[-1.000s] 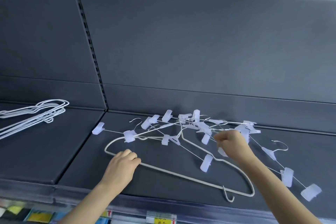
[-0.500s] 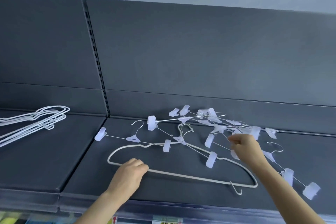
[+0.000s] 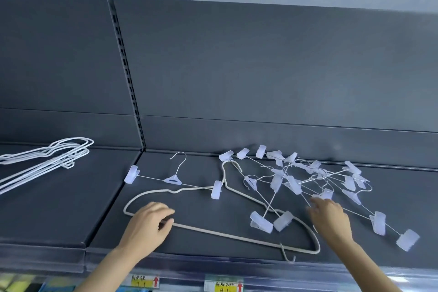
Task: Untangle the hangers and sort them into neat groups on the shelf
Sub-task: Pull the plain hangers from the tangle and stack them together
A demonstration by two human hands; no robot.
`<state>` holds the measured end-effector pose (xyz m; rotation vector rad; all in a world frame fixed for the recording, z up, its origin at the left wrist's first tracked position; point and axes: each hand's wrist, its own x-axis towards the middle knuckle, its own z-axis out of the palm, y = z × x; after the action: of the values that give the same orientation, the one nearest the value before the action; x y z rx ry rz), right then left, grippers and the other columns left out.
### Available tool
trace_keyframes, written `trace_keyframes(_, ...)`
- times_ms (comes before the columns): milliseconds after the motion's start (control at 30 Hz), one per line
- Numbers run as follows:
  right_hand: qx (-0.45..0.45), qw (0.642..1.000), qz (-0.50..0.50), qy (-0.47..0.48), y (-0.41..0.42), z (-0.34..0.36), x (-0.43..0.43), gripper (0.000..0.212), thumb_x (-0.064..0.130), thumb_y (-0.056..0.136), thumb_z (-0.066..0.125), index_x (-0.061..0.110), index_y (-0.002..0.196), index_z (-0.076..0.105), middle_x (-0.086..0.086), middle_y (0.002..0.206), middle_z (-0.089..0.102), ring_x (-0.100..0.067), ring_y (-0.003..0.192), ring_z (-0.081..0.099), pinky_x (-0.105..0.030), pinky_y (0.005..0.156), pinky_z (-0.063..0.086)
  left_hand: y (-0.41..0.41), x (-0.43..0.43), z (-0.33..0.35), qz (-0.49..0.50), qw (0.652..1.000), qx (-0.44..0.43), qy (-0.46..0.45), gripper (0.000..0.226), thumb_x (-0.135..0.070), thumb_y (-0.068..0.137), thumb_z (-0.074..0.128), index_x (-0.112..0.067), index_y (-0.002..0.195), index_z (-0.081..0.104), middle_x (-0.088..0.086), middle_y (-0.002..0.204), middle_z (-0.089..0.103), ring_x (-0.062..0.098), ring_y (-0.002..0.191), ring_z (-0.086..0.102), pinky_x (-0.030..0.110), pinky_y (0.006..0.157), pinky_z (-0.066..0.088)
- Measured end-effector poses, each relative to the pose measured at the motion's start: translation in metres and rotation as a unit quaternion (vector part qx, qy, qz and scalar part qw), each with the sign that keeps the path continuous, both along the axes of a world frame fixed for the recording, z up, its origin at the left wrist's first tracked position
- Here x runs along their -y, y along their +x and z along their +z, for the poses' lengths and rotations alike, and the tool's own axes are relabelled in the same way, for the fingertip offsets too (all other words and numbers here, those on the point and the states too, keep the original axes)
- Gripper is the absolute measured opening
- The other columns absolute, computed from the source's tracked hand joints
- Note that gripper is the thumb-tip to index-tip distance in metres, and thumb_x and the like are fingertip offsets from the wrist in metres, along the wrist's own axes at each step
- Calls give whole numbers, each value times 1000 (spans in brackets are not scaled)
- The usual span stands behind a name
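A tangle of clip hangers [image 3: 305, 178] with pale clips lies on the dark shelf [image 3: 189, 211], right of centre. One clip hanger [image 3: 174, 180] lies apart to the left, untangled. Two cream wire hangers [image 3: 227, 234] lie flat under the pile, reaching the front edge. My left hand [image 3: 148, 225] rests on the lower bar of a cream hanger, fingers curled over the wire. My right hand [image 3: 329, 217] sits at the near edge of the tangle, fingers among the thin wires; what it pinches is hidden. A neat stack of white wire hangers [image 3: 47, 159] lies on the left shelf section.
The shelf's back panel rises behind, with a slotted upright [image 3: 128, 78] between sections. Price labels [image 3: 222, 287] run along the front edge below. Bare shelf surface shows between the white stack and the single clip hanger.
The tangle has been pulled right and spread out, leaving one clip hanger separate on the left. My right hand has dropped lower and right. My left hand stays on the cream hanger.
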<state>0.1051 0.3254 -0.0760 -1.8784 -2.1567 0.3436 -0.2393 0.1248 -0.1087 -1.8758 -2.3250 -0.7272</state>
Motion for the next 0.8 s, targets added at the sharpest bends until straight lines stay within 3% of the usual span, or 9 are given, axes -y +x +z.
trace_keyframes(67, 5, 997, 1, 82, -13, 5, 10, 12, 18, 84, 56, 11, 85, 65, -12, 102, 63, -37, 100, 51, -40, 80, 38, 5, -9, 7, 12, 1000, 3, 19, 19, -21, 70, 60, -16, 82, 74, -8, 78, 69, 10, 73, 64, 16, 61, 51)
trace_keyframes(167, -17, 988, 83, 127, -45, 9, 24, 21, 24, 84, 50, 8, 77, 62, -10, 84, 65, -37, 89, 57, -36, 68, 33, 10, -30, 16, 49, 999, -7, 20, 16, -12, 76, 61, -11, 87, 73, -1, 80, 71, 21, 79, 67, 28, 66, 53)
trace_keyframes(300, 29, 995, 92, -25, -77, 4, 29, 44, 53, 88, 39, 18, 113, 51, -3, 99, 67, -27, 105, 55, -37, 87, 37, 13, -54, 19, 116, 991, 17, -68, 25, -18, 88, 55, -9, 110, 63, 7, 107, 66, 29, 103, 58, 35, 83, 47)
trace_keyframes(400, 72, 993, 82, -53, -86, 4, 28, 39, 43, 88, 45, 17, 116, 47, -4, 111, 63, -27, 110, 53, -37, 89, 35, 13, -59, 13, 126, 985, 13, -117, 29, -21, 90, 53, -15, 118, 58, 6, 113, 61, 27, 106, 55, 34, 85, 45)
trace_keyframes(500, 85, 991, 73, -79, -85, 5, 23, 18, 10, 81, 45, 14, 96, 52, -6, 96, 61, -30, 95, 54, -33, 81, 37, 14, -61, 7, 130, 989, -3, -64, 20, -15, 78, 69, -19, 97, 69, 5, 94, 66, 30, 92, 59, 38, 77, 45)
trace_keyframes(567, 69, 990, 62, -109, -81, 7, 17, 15, 1, 75, 42, 10, 79, 53, -5, 78, 54, -30, 78, 50, -28, 69, 38, 17, -63, 8, 128, 989, -6, -73, 15, -16, 83, 63, -20, 96, 68, 1, 97, 66, 28, 99, 56, 36, 82, 40)
trace_keyframes(667, 65, 990, 57, -112, -71, 9, 5, 19, 0, 75, 44, 9, 78, 60, -6, 78, 53, -28, 71, 48, -26, 63, 41, 16, -66, 6, 120, 990, 5, -72, 14, -15, 85, 58, -20, 96, 66, 0, 98, 65, 26, 102, 55, 32, 78, 35)
trace_keyframes(733, 105, 986, 65, -109, -62, 12, -2, 23, 2, 79, 44, 9, 87, 65, -5, 82, 54, -26, 73, 48, -25, 65, 43, 17, -65, 6, 98, 993, -9, -65, 14, -9, 73, 71, -21, 80, 67, 0, 82, 65, 26, 85, 60, 30, 66, 36)
trace_keyframes(800, 134, 980, 85, -118, -57, 15, -7, 25, 6, 84, 46, 11, 96, 67, -3, 85, 55, -24, 77, 51, -24, 67, 43, 19, -65, 4, 77, 994, -49, -51, 30, -6, 50, 86, -22, 64, 65, -3, 64, 60, 24, 64, 62, 30, 51, 41)
